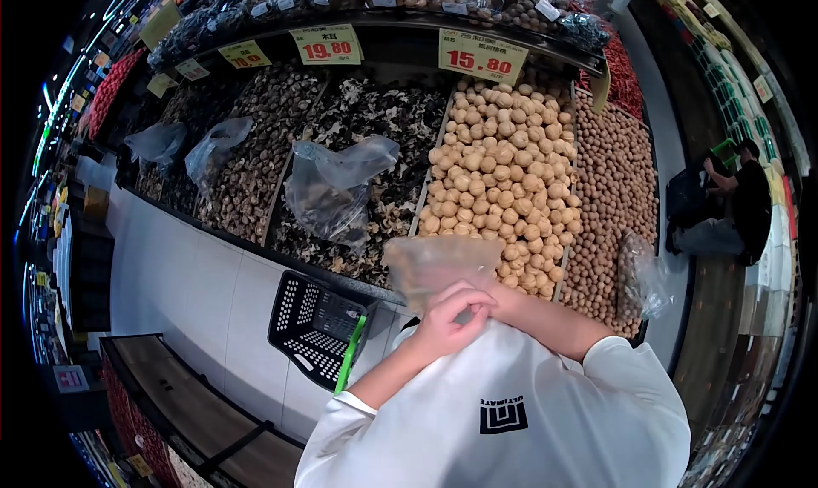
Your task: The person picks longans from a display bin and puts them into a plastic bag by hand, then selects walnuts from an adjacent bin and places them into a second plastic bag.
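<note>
A translucent plastic bag hangs in front of me over the near edge of the bins, with some brownish contents faintly visible through it. My left hand is closed at its near edge, fingers curled round the gathered plastic. From the right, my right hand meets the left at the bag; its fingers are hidden. Beyond the bag lies a bin of pale walnuts. Left of them, a crumpled clear bag rests on dark dried fungus.
A black basket with a green handle stands below the bins at left. Smaller brown nuts fill the right bin, with a filled bag at its edge. Price signs hang above. Another person is at the far right.
</note>
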### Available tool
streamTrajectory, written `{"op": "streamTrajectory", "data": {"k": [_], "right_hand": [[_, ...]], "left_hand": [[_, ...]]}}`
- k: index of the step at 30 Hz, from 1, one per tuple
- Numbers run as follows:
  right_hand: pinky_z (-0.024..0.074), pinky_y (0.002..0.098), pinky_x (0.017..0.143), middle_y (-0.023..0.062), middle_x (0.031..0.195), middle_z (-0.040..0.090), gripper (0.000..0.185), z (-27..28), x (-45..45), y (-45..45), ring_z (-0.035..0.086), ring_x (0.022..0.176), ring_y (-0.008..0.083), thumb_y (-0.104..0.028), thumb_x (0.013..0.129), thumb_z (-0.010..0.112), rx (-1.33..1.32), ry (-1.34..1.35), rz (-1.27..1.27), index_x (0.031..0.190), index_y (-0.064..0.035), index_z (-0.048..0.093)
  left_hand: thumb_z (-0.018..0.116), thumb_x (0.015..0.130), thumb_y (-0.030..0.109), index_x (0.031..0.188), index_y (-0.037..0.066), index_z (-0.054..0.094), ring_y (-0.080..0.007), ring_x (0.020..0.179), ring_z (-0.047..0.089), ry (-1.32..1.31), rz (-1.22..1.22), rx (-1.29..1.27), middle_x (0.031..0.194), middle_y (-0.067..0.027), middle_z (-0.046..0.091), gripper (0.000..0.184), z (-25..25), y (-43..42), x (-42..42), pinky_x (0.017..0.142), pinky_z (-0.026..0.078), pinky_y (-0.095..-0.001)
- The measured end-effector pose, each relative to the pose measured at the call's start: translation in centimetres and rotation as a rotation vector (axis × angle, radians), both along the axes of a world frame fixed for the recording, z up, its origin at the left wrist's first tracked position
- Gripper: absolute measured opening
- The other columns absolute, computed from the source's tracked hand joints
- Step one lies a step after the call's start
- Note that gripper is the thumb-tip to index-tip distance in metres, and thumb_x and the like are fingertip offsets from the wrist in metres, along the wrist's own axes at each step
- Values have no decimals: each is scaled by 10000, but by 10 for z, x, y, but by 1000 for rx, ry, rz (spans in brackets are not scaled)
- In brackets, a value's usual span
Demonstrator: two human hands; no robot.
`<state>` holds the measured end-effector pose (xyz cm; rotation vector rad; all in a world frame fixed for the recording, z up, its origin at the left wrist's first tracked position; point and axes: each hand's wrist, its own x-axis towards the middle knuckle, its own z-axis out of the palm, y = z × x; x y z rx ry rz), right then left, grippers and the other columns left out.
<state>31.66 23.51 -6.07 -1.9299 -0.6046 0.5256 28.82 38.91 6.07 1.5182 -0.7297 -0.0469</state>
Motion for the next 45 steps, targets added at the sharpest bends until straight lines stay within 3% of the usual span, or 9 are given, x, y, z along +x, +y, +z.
{"op": "streamTrajectory", "data": {"k": [4, 11, 16, 19, 26, 35, 37, 39, 45], "right_hand": [[511, 330, 859, 114, 1011, 656, 195, -21, 45, 59, 610, 1045, 241, -179, 850, 613, -458, -1110, 183, 922, -23, 705], [506, 309, 771, 118, 929, 613, 255, 27, 52, 82, 616, 940, 254, -186, 775, 654, -487, -1157, -89, 954, -4, 671], [528, 327, 803, 140, 954, 635, 305, 53, 48, 86, 650, 917, 261, -157, 732, 683, -588, -879, -72, 966, 38, 667], [499, 276, 721, 94, 899, 603, 202, 34, 53, 89, 610, 840, 189, -190, 763, 640, -689, -1056, -86, 863, -15, 655], [542, 340, 736, 120, 833, 616, 205, 26, 54, 92, 666, 824, 259, -164, 774, 647, -492, -987, -277, 876, 14, 650], [533, 380, 939, 130, 1260, 642, 369, 68, 24, 52, 661, 1117, 276, -107, 821, 672, -554, -348, 76, 1175, -3, 671], [529, 394, 844, 184, 1041, 663, 266, 84, -14, 3, 664, 942, 303, -97, 864, 678, 210, -301, -116, 1102, 22, 665], [526, 357, 846, 147, 1062, 670, 341, 83, -30, -28, 666, 936, 247, -114, 870, 728, 30, -138, -210, 1181, 6, 657], [537, 286, 884, 58, 1135, 666, 350, 92, -51, -93, 643, 981, 133, -89, 915, 746, 407, 284, -687, 1238, -10, 637]], "left_hand": [[666, 798, -106, 1014, 20, 705, -174, 735, 619, -28, 4, 8, 863, -67, 636, 253, 3, 2, 0, 676, 511, -284], [687, 805, -101, 993, 6, 720, -166, 722, 634, -21, -15, 13, 849, -74, 653, 219, 2, 7, -1, 662, 508, -276], [706, 789, -101, 985, 10, 722, -177, 696, 633, -58, -19, 17, 818, -76, 648, 226, 0, 6, 1, 644, 506, -281], [712, 787, -97, 974, 15, 723, -181, 680, 631, -80, 6, 15, 801, -78, 648, 218, 2, 6, 2, 629, 502, -283], [720, 782, -104, 958, 13, 718, -183, 679, 633, -86, -6, 20, 799, -82, 651, 211, 6, 8, 1, 624, 501, -283], [713, 815, -107, 979, -10, 685, -152, 698, 588, -80, 32, -27, 836, -82, 639, 192, -2, 17, 4, 631, 471, -261], [704, 817, -112, 968, -12, 683, -148, 706, 581, -73, 40, -31, 846, -85, 639, 183, -1, 18, 6, 648, 469, -257], [700, 812, -116, 964, -13, 682, -147, 706, 580, -75, 54, -39, 845, -83, 638, 184, -4, 19, 7, 650, 468, -258], [692, 797, -122, 948, -20, 675, -139, 706, 580, -28, 45, -85, 836, -79, 633, 183, -14, 20, 8, 653, 464, -255]]}}
